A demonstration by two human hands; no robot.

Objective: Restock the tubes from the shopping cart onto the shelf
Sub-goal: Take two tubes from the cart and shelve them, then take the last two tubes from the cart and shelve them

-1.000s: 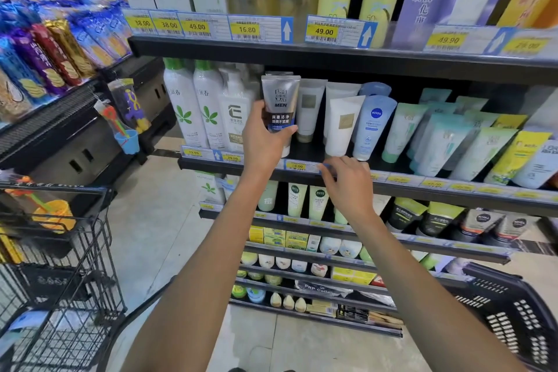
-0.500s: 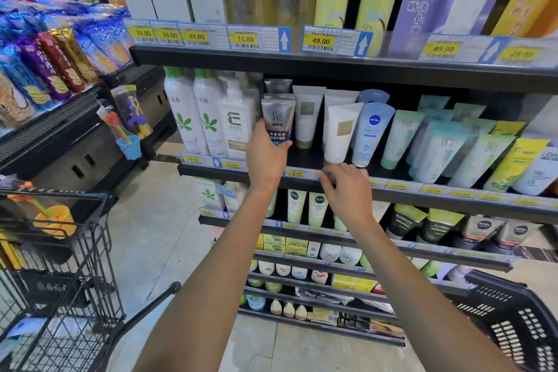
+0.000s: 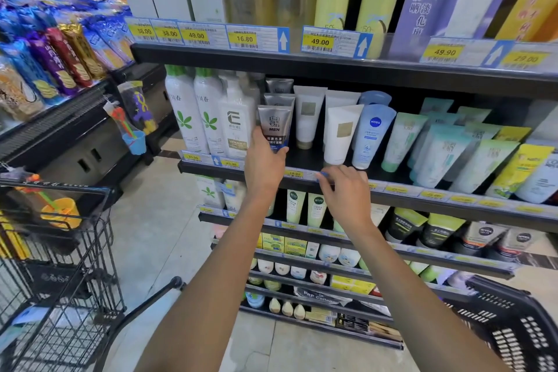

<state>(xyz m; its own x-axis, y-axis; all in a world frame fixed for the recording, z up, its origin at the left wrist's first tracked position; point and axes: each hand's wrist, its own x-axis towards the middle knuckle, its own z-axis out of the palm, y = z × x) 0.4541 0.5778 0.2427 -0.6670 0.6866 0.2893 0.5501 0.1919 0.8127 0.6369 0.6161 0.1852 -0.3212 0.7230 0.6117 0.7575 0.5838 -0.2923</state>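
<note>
My left hand (image 3: 263,160) grips the lower end of a silver and blue MEN tube (image 3: 274,125). The tube stands upright at the front of a row on the black shelf (image 3: 392,190), with two matching silver tubes (image 3: 279,87) behind it. My right hand (image 3: 344,187) rests on the shelf's front edge by the price tags, fingers bent over the rail, holding nothing. White tubes (image 3: 342,133) and a blue Nivea tube (image 3: 373,136) stand just right of the MEN tube.
A black wire shopping cart (image 3: 54,266) stands at the lower left, with a yellow toy in its upper tray. A black plastic basket (image 3: 507,323) sits at the lower right. White bottles (image 3: 184,112) flank the tube row on the left. Snack bags (image 3: 54,54) fill the left rack.
My left hand has lowered the MEN tube from in front of the shelf down into the row, in front of the other silver tubes. My right hand has stayed on the shelf edge.
</note>
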